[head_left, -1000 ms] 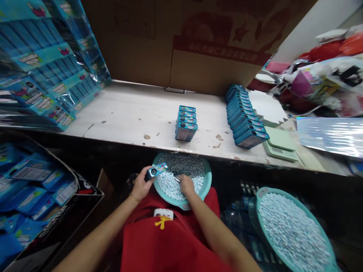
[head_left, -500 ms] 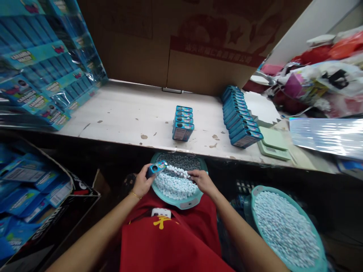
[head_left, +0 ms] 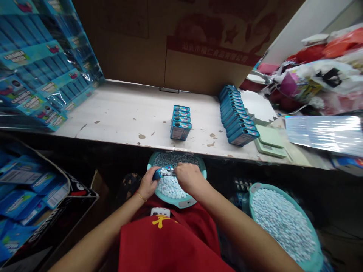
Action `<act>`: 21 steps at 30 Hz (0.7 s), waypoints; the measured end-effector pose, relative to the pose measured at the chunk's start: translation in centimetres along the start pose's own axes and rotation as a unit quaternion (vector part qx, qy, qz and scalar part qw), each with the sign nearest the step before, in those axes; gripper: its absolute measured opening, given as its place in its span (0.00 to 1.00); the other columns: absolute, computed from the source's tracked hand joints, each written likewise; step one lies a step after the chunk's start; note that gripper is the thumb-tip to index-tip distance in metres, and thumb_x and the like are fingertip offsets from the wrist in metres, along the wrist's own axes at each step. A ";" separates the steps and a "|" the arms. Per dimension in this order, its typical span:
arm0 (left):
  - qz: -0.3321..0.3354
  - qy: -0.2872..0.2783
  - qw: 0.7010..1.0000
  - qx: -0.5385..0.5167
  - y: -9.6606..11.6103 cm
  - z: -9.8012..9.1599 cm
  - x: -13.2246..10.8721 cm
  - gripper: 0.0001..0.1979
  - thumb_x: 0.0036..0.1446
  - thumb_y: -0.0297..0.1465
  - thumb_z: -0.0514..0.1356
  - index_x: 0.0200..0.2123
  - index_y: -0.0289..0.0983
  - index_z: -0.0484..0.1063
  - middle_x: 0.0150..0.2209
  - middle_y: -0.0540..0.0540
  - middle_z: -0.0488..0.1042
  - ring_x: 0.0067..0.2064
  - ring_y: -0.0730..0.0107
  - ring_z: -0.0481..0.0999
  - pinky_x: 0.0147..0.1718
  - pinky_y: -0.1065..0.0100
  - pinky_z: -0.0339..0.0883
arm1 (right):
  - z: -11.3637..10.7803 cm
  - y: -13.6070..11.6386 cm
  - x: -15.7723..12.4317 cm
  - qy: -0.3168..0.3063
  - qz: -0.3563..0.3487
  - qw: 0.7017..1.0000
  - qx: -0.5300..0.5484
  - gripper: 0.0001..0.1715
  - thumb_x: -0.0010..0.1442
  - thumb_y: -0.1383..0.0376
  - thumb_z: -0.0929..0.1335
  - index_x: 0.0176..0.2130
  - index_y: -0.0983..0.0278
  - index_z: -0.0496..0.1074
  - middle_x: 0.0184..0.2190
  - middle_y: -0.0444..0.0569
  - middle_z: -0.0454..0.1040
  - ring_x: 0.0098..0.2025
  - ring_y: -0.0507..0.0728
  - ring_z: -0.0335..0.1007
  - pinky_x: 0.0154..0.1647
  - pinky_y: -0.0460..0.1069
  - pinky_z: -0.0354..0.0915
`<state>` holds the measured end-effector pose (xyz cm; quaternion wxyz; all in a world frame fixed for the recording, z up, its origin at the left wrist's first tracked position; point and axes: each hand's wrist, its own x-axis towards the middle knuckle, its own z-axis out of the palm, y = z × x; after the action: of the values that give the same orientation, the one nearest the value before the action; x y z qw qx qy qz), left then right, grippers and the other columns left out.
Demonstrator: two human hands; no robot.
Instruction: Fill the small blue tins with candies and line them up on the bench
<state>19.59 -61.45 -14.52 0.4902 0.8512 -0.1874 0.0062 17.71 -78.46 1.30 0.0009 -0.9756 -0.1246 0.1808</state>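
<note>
Over lap basin (head_left: 181, 203) | my left hand (head_left: 147, 183) grips blue tin (head_left: 161, 173) | my right hand (head_left: 188, 177), just risen from the candies (head_left: 170, 187), now pinches some at its mouth | tin looks heaped, nearly filled

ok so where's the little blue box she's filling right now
In the head view the small blue box sits low and centre, held by the left hand over the teal basin of candies, with the right hand touching it.
</note>
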 end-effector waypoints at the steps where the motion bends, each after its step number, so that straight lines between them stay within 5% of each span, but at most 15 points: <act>1: -0.006 0.004 1.000 -0.008 -0.1 -0.1 0.0 0.22 0.43 0.22 0.52 0.45 0.37 0.62 0.45 0.44 0.67 0.48 0.63 0.66 0.49 0.60 0.58 | -0.1 0.3 -0.3 0.007 -0.001 1.000 -0.001 0.17 0.55 0.73 0.56 0.36 0.65 0.70 0.35 0.55 0.71 0.37 0.57 0.68 0.33 0.48 0.60; 7: -0.037 0.009 0.996 -0.083 -0.5 -0.9 -0.5 0.20 0.46 0.25 0.55 0.45 0.38 0.61 0.45 0.45 0.67 0.47 0.65 0.67 0.49 0.61 0.58 | 1.6 4.6 -2.4 0.036 0.035 0.997 0.062 0.21 0.56 0.71 0.57 0.44 0.55 0.68 0.37 0.46 0.70 0.37 0.52 0.67 0.32 0.44 0.57; 12: -0.071 0.035 0.986 -0.144 -1.1 -0.8 -0.9 0.20 0.47 0.30 0.58 0.45 0.38 0.61 0.42 0.46 0.69 0.43 0.66 0.69 0.46 0.62 0.61 | 4.3 7.0 -3.4 0.093 0.052 0.983 0.151 0.21 0.58 0.68 0.56 0.46 0.56 0.68 0.34 0.46 0.70 0.36 0.51 0.66 0.34 0.43 0.57; 21: -0.027 0.020 0.988 -0.148 0.5 -0.9 -0.9 0.18 0.48 0.26 0.55 0.45 0.38 0.63 0.47 0.44 0.67 0.50 0.64 0.66 0.52 0.59 0.56 | 4.4 4.7 -2.6 0.090 0.030 0.992 0.089 0.23 0.56 0.70 0.57 0.49 0.56 0.65 0.36 0.47 0.70 0.38 0.51 0.65 0.34 0.42 0.57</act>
<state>18.78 -60.64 -13.79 0.6143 0.7738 -0.1537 -0.0180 14.99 -83.86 -2.15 0.0931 -0.9873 -0.0780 0.1029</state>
